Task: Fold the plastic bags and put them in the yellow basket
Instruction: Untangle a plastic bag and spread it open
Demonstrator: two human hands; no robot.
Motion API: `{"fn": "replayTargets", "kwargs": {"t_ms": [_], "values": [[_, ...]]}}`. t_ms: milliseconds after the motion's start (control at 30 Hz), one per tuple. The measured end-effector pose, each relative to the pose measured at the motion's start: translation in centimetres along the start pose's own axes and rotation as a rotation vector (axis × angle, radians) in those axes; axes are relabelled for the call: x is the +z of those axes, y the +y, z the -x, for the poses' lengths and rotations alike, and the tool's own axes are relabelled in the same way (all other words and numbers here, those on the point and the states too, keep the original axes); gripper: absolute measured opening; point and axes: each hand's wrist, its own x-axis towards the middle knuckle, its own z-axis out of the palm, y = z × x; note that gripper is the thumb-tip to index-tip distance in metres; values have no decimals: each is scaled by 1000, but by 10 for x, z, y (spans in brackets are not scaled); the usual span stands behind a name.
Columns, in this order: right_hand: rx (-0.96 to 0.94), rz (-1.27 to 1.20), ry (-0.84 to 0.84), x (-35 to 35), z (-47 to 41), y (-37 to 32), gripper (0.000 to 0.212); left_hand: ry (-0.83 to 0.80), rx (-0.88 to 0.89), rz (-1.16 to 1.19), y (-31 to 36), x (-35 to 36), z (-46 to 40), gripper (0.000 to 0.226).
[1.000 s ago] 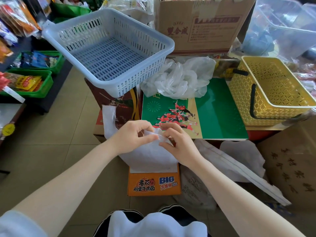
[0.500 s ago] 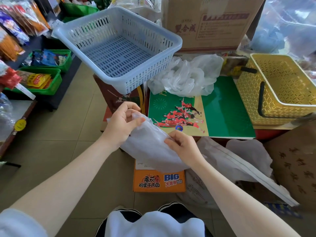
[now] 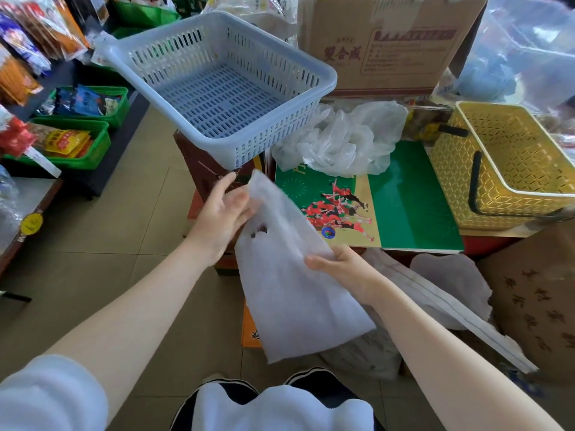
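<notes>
Plastic bag (image 3: 289, 275): white, held flat in the air before the worktop. Left hand (image 3: 222, 217) pinches its top edge; right hand (image 3: 339, 265) grips its side. Step: folding. Next: crease in half. Yellow basket (image 3: 504, 163): right, nothing visible inside.

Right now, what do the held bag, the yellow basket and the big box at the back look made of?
Bag: thin, matte, milky-white plastic film, probably; it drapes limply and has a punched handle hole.
Yellow basket: rigid moulded plastic, slightly glossy, with lattice walls and a dark handle.
Box: brown corrugated cardboard, matte, with printed red characters and tape on the flap.
</notes>
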Motion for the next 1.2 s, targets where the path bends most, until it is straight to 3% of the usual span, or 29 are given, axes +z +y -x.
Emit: {"fn": "replayTargets", "kwargs": {"t_ms": [100,200,267,333,400,500,600,667,733,800,833,900,933,1000,1100,1200], "values": [[9,-180,53,9,-4,-8,14,-48,112,-280,-12,22,17,63],[74,-452,211,21,-10,-18,23,50,367,-590,-31,23,37,46],[103,-640,345,32,-14,-26,29,-53,426,-681,-39,21,51,39],[96,-666,374,48,-17,-33,29,-190,315,-677,-37,20,63,38],[76,-644,276,67,-20,-44,34,-258,163,-560,-33,11,67,57],[82,-689,125,95,-23,-59,55,-229,52,-400,-23,-20,63,82],[59,-745,-2,117,-23,-69,51,-263,30,-521,-16,-56,62,78],[-22,-590,-36,132,-23,-75,31,-278,27,-556,-12,-77,64,69],[-173,-17,175,140,-27,-75,27,-313,3,-466,-8,-96,64,51],[-374,533,474,138,-34,-69,52,-369,-31,-456,-4,-111,63,30],[-471,710,532,134,-36,-65,70,-403,-45,-479,-1,-116,61,23],[-599,1018,470,123,-36,-58,93,-455,-36,-554,6,-118,55,21],[-625,1127,403,119,-37,-55,95,-478,-9,-603,10,-117,51,25],[-657,1213,338,109,-39,-52,80,-546,69,-710,21,-108,41,32],[-679,1111,346,85,-43,-57,19,-601,174,-828,37,-87,22,26],[-459,981,401,44,-42,-66,17,-536,250,-997,42,-60,-4,24]]}}
